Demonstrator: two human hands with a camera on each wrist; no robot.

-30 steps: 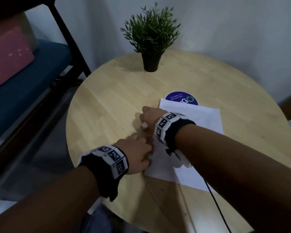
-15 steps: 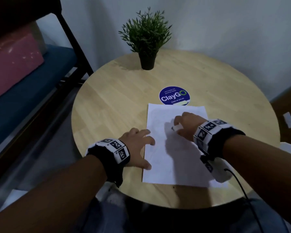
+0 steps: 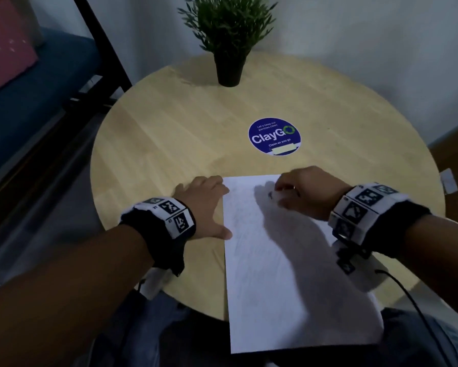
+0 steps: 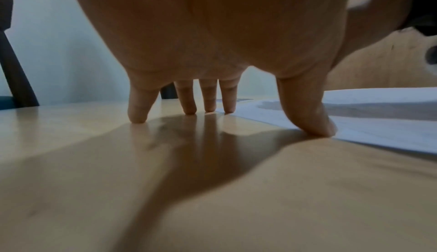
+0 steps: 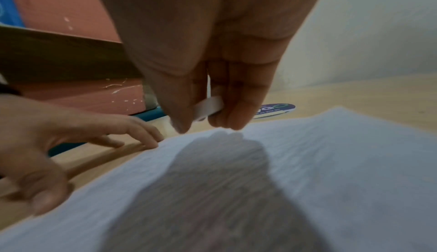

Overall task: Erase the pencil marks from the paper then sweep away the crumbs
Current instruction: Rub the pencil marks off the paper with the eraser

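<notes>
A white sheet of paper with faint pencil marks lies on the round wooden table, its near end hanging past the table's front edge. My left hand lies spread with straight fingers on the wood at the paper's left edge, the thumb pressing that edge. My right hand hovers over the paper's far end and pinches a small white eraser between thumb and fingers, just above the sheet.
A blue round ClayGo sticker sits on the table beyond the paper. A potted green plant stands at the far edge. A dark frame with a blue cushion is to the left. A cable runs from my right wrist.
The paper has shifted toward me and now overhangs the front edge. My right hand has moved to the paper's far end with the eraser; my left hand stays at the left edge.
</notes>
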